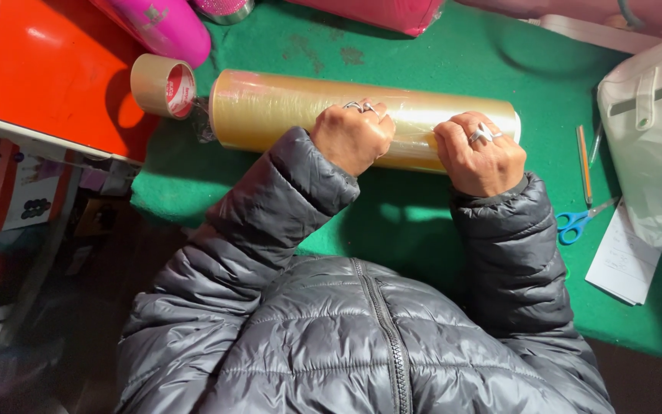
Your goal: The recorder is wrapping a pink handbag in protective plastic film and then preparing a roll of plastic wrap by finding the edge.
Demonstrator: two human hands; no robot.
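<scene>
My left hand: fist closed on film roll, mid-length. My right hand: closed on roll's 3 o'clock end. Roll lies crosswise on green cloth. Scissors at 3 o'clock. Tape roll at 10 o'clock, near the film roll's end.

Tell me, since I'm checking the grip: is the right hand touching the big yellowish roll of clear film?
Touching. The head view shows the right hand closed over the big yellowish roll of clear film near its right end, fingers pressed on its surface.
</scene>
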